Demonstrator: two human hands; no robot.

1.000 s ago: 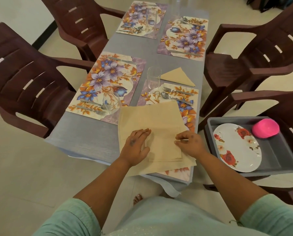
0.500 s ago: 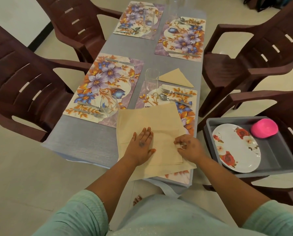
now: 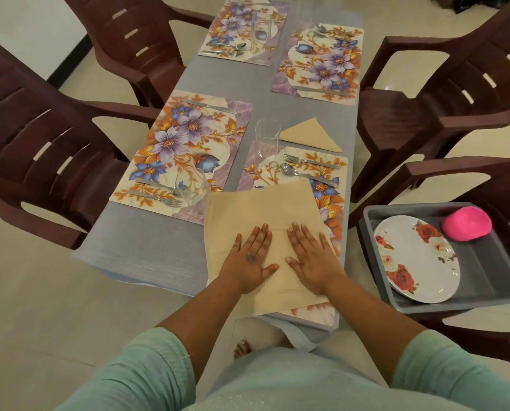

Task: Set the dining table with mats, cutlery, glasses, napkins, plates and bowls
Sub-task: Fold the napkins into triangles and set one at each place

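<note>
Flat on one napkin (image 3: 262, 215), two hands (image 3: 283, 259)

One head-worn wide-angle view looks forward and steeply down from above the near short edge of the table (image 3: 147, 244). It faces along the table's length toward the far edge, near the top of frame. The person's own sleeves fill the bottom. Straight lines bow at the sides.

Floor (image 3: 40, 307): pale glossy tiles with soft reflections. Four dark brown slatted plastic armchairs, two per side, e.g. near left (image 3: 37, 149) and far right (image 3: 455, 84). White wall (image 3: 25, 22) with black skirting at upper left.
</note>
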